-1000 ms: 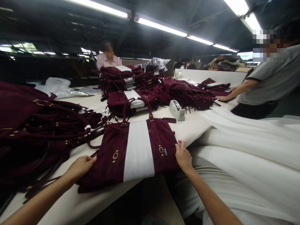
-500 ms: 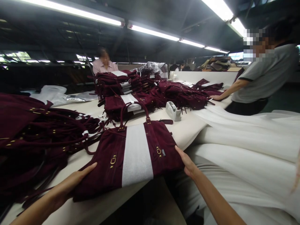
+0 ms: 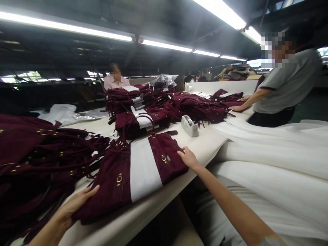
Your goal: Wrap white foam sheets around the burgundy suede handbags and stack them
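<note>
A maroon handbag (image 3: 107, 177) with gold buckles lies at the near edge of the pale table, its handles pointing away from me. Around its middle runs a wide white band (image 3: 145, 167). My left hand (image 3: 77, 205) grips the bag's left end, thumb on top and fingers mostly hidden beneath. At the right end, my right hand (image 3: 188, 159) holds the bag's edge. Just beyond the bag stands a grey tape dispenser (image 3: 189, 126).
Maroon bags are heaped on the left (image 3: 33, 160), with a banded stack (image 3: 130, 99) behind. White sheeting (image 3: 269, 171) covers the right side. A person in grey (image 3: 284, 82) leans over bags at the right; another person (image 3: 116, 80) is behind the stack.
The bag has shifted left and turned slightly, its right end now farther from me. Both my hands moved with it. The right-hand person's second hand now shows on the bags.
</note>
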Demonstrator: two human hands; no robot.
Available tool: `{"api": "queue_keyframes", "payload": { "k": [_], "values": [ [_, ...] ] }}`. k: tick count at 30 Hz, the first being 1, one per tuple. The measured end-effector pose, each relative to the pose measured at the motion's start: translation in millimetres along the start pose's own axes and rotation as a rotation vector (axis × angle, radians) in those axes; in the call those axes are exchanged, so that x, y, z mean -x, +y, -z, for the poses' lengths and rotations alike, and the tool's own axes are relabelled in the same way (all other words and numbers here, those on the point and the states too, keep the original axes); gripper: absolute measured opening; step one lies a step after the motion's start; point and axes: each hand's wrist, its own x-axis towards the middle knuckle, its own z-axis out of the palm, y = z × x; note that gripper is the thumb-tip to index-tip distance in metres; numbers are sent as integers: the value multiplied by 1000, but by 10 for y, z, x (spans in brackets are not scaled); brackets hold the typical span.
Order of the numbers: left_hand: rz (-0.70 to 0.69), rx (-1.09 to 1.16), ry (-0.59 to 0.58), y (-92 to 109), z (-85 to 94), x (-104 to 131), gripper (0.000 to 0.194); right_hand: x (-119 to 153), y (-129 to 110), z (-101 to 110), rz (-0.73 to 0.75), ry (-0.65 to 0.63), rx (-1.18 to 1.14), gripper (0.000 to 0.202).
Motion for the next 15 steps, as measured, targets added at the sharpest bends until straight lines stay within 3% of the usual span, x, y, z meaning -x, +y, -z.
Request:
{"api": "queue_keyframes", "payload": {
  "k": [3,6,11,15],
  "values": [
    [93,37,-50,-134,43,-79,34,152,283,8,-19,7,59,40],
    [39,4,-14,-182,66,-119,35,-15,341,57,43,-12,6,60],
    [61,-18,-19,-151,75,-114,40,-671,186,79,45,-252,-299,48],
    [44,3,10,-147,1,6,43,-871,93,-109,78,-394,-319,39]
  ]
}}
